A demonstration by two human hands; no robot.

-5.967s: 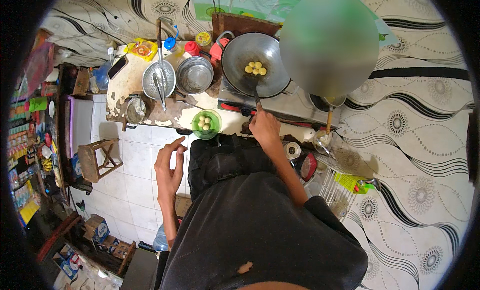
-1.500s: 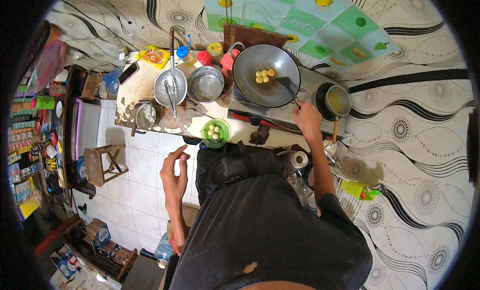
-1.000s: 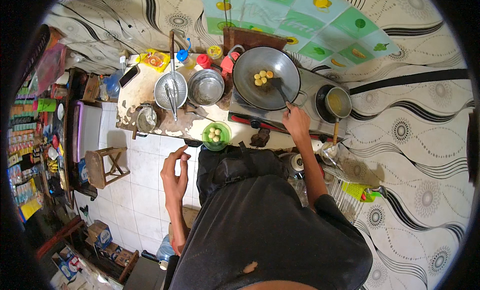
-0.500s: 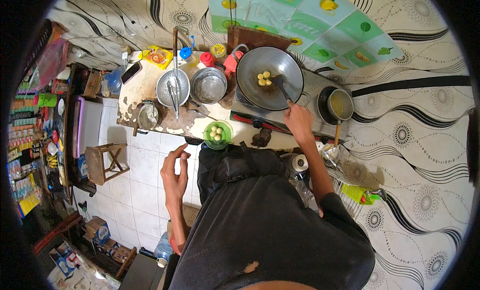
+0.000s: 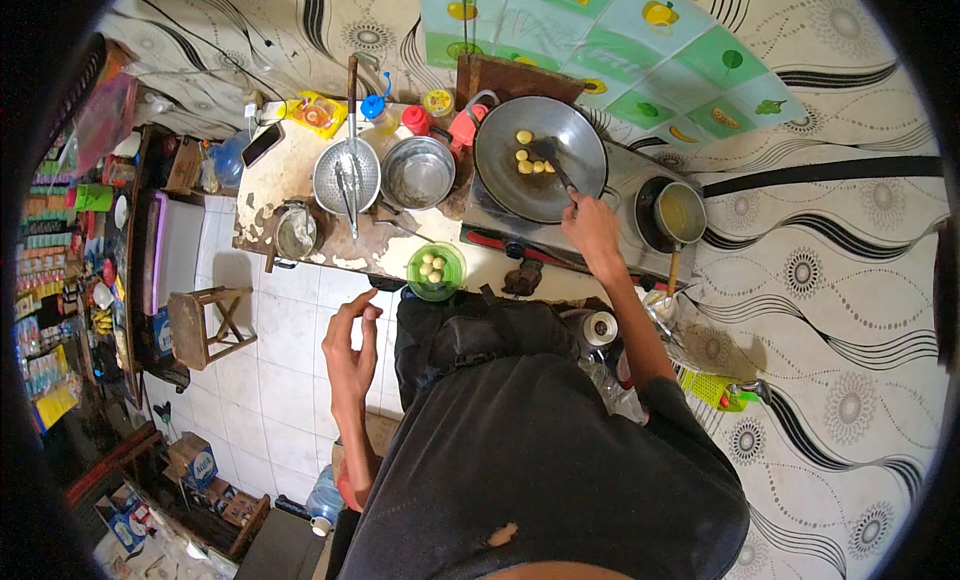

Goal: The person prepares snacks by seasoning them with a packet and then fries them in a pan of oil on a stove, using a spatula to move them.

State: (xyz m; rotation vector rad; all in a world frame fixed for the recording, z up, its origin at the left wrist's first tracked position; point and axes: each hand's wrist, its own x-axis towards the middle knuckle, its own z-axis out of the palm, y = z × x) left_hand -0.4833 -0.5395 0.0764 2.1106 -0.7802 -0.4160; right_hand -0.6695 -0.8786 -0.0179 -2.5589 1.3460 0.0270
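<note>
My right hand (image 5: 591, 226) is closed round the handle of a dark spatula (image 5: 563, 168). Its blade rests in a wide grey wok (image 5: 505, 185) on the gas stove (image 5: 486, 236). Several yellow dough balls (image 5: 525, 163) lie beside the blade, and one sits a little apart toward the wok's far side. My left hand (image 5: 350, 345) hangs in the air short of the counter, fingers loosely bent and apart, holding nothing. Nearest to it is a green bowl (image 5: 455, 286) at the counter's front edge, with several pale balls (image 5: 432, 268) inside.
Left of the stove, the worn counter (image 5: 270, 195) carries a perforated skimmer (image 5: 333, 185) with tongs across it, a metal pot (image 5: 418, 175), a small pan (image 5: 295, 232) and a phone (image 5: 263, 146). A saucepan (image 5: 682, 212) stands on the stove's right. A wooden stool (image 5: 212, 325) is on the floor.
The spatula and my right hand have shifted slightly left and nearer the wok's middle. The balls in the wok have spread, one now farther from me. My left hand stays put.
</note>
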